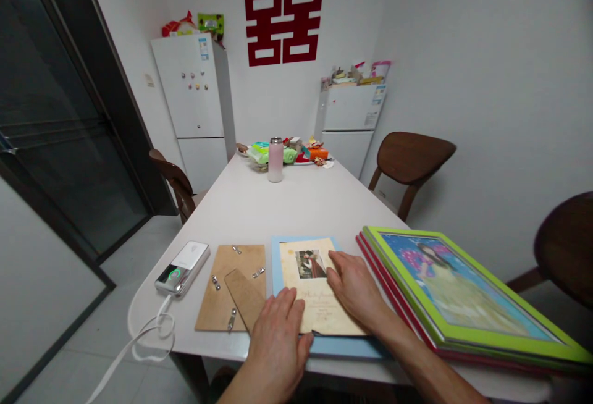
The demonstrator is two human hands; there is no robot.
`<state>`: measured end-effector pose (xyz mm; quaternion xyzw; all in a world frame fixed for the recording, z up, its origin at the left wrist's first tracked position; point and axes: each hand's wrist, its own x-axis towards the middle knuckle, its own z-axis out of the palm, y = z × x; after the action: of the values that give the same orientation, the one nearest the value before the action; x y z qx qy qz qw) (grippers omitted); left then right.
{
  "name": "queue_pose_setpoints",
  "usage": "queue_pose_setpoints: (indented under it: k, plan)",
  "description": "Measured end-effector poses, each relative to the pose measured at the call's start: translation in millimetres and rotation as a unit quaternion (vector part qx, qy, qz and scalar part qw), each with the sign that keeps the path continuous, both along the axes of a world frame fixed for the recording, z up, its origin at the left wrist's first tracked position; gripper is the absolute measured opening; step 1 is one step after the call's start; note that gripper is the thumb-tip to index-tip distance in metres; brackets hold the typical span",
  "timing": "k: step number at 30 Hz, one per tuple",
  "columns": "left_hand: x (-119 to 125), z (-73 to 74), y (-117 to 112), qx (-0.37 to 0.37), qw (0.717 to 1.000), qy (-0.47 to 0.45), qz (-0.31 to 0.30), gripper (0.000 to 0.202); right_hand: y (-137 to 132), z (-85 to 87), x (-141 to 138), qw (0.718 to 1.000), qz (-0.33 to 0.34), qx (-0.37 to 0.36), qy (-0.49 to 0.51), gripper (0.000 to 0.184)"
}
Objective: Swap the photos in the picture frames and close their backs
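A cream printed sheet with a small photo near its top lies over a light blue picture frame, whose edges show around it. My left hand rests at the sheet's lower left corner, fingers stretched forward. Across the sheet's right side lies my right hand, its fingers extended beside the photo. Left of the frame is a brown backing board with metal clips and a slanted stand leg; my left hand covers the leg's lower end. Neither hand grips anything visibly.
On the right, a green picture frame tops a stack with red edges. A white power bank with a cable sits at left. Farther back stand a pink bottle and snack packages. Wooden chairs flank the table.
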<state>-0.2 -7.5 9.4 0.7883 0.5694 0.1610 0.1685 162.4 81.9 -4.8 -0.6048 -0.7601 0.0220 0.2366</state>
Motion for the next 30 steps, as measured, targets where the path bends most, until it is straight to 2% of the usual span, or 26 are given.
queue_pose_setpoints:
  k: [7,11,14,17,19,22,24,27,30]
  plan:
    - [5,1.2,12,0.050,0.996,0.062,0.028,0.028,-2,-11.8,1,0.999,0.034,-0.004,-0.036,0.034]
    - [7,5.0,17,0.060,0.995,0.074,0.012,0.016,-9,-9.2,6,0.997,0.068,-0.007,-0.040,0.035]
    - [1,8.3,12,0.044,0.998,0.050,-0.004,0.020,-14,-2.6,2,0.996,0.065,-0.028,-0.048,0.031]
    - [-23,10.6,0,0.026,1.000,0.010,-0.010,0.043,-21,8.0,-16,0.997,0.075,-0.030,-0.019,0.031]
    - [-49,9.6,-7,0.022,0.999,0.017,0.022,0.054,-30,15.3,-35,0.991,0.134,-0.030,0.008,0.031]
    - [-89,1.6,-14,0.012,0.991,0.069,0.116,0.057,-45,21.0,-71,0.975,0.220,-0.038,0.018,0.031]
    - [-107,-8.8,-17,0.010,0.983,0.101,0.155,0.056,-53,19.5,-93,0.971,0.234,-0.041,0.007,0.038]
    - [-122,-28.4,-18,0.043,0.979,0.114,0.161,0.052,-58,13.5,-115,0.972,0.230,-0.049,0.007,0.044]
    - [-128,-40.2,-18,0.122,0.978,0.096,0.138,0.049,-55,14.8,-122,0.967,0.234,-0.073,0.074,0.046]
